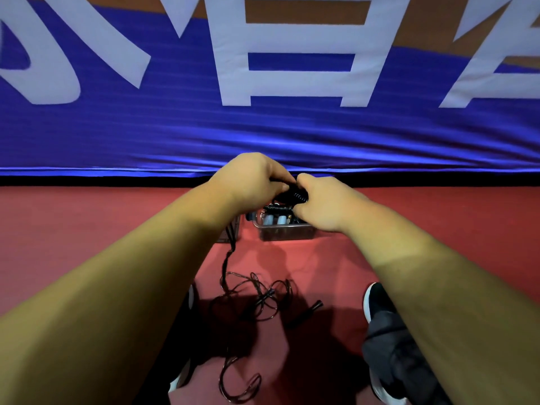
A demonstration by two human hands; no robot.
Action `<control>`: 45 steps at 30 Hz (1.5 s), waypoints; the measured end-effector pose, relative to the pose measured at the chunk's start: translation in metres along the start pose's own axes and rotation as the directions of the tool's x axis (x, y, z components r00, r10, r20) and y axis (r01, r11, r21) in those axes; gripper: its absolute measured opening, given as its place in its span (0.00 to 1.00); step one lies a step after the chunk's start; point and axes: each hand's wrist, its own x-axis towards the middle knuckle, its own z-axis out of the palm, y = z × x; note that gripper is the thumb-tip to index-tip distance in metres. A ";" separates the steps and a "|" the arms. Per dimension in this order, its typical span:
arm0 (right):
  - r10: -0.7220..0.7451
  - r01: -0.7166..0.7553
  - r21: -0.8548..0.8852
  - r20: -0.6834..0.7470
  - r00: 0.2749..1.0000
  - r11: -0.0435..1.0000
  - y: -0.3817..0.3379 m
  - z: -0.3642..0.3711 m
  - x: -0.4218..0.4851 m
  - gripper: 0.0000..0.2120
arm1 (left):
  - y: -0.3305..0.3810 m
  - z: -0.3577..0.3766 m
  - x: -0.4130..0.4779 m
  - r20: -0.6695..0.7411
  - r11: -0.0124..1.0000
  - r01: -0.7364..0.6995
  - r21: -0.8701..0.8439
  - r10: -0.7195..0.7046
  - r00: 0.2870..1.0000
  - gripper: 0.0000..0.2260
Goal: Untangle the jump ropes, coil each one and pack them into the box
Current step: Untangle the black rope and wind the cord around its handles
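Banner cloth (175, 127) in blue with big white lettering fills the far half of the view, its lower edge meeting the red floor (87, 223). Both bare forearms reach forward over that floor. The left hand (248, 182) and the right hand (324, 206) meet just above a small clear plastic box (286, 232) that stands on the floor near the banner's edge.

Each grip is closed: the left hand's thumb and fingers pinch one end of a black handle (295, 195) with a ribbed surface, and the right hand's fingers curl round its other end. Inside the box lie two pale blue handles (274, 220) and a tightly wound black coil (277, 213), right under the hands.

A thin, dark, glossy jump rope (248, 296) hangs from below the left hand, runs down past the left side of the box and spreads on the floor in loose, crossing loops between the person's black shoes (377, 299). A second black handle (309, 308) lies on the floor just beside those loops.
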 end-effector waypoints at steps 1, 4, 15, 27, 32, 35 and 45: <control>0.000 0.000 0.008 0.004 1.000 1.000 0.000 0.001 0.001 0.10 | -0.001 0.002 0.001 -0.005 1.000 0.006 0.028 -0.006 1.000 0.11; -0.011 0.011 0.033 0.004 1.000 0.999 -0.001 -0.001 0.001 0.10 | 0.000 0.004 0.005 -0.031 0.996 0.084 0.006 -0.084 0.996 0.07; 0.030 -0.022 0.116 -0.069 0.997 0.993 0.000 0.000 0.004 0.10 | 0.004 -0.001 0.005 0.305 0.740 0.454 -0.497 -0.340 0.889 0.10; 0.217 -0.138 0.591 -0.064 0.974 0.795 0.004 -0.013 0.010 0.08 | 0.009 0.008 0.007 0.329 0.714 0.326 -0.620 -0.141 0.934 0.18; 0.216 -0.192 0.779 0.074 0.974 0.597 0.004 -0.020 0.007 0.04 | 0.005 0.009 0.009 0.336 0.720 0.293 -0.629 -0.088 0.938 0.17; 0.201 -0.176 0.802 0.072 0.977 0.571 0.003 -0.020 0.006 0.02 | -0.002 0.013 0.010 0.317 0.745 0.265 -0.612 -0.076 0.945 0.17; 0.176 -0.119 0.793 0.015 0.984 0.598 0.001 -0.018 -0.002 0.14 | -0.013 0.020 0.008 0.339 0.776 0.283 -0.563 -0.095 0.936 0.16</control>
